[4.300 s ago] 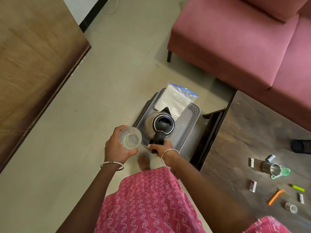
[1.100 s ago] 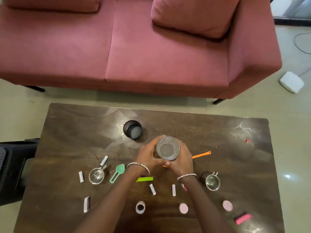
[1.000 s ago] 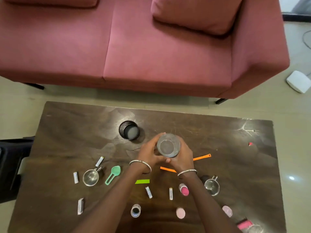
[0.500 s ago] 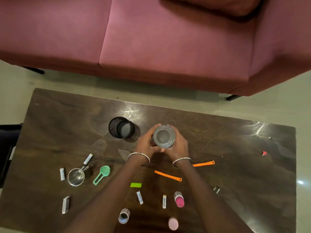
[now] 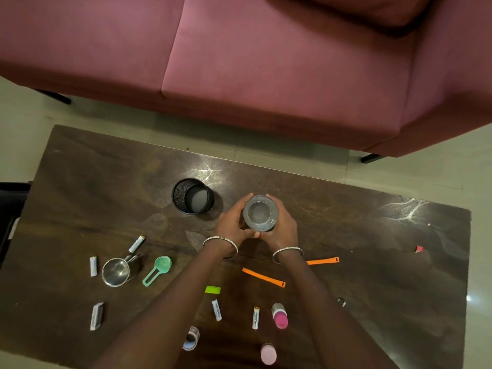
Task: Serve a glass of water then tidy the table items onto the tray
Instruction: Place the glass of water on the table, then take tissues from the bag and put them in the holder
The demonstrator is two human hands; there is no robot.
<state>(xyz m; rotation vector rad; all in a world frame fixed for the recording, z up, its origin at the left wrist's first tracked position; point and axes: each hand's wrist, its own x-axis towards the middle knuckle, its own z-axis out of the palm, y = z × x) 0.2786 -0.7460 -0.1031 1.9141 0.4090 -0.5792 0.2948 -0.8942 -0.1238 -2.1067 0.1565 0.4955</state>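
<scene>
left hand [image 5: 231, 225] and right hand [image 5: 279, 230] both curled round glass [image 5: 260, 213], one palm on each side; thumbs meet at the near side, fingertips [image 5: 249, 196] show past the far rim. glass upright, mouth toward the camera, long axis vertical. water level hard to read from above. it sits between the palms over the middle of table [image 5: 372, 235], on the half toward sofa [image 5: 266, 62]. cannot tell whether the base touches the top or hangs just above it. judgement: serving step near its end; next move runs straight down along the glass axis, then both hands let go. grip symmetric, neither hand nearer. mesh cup [image 5: 193, 195] just beside left hand, apart from glass; left knuckles could clip it on release. items to tidy lie nearer the body: orange strips [image 5: 263, 277], batteries [image 5: 216, 309], steel cup [image 5: 115, 272], green scoop [image 5: 157, 270]. tray not in view.
</scene>
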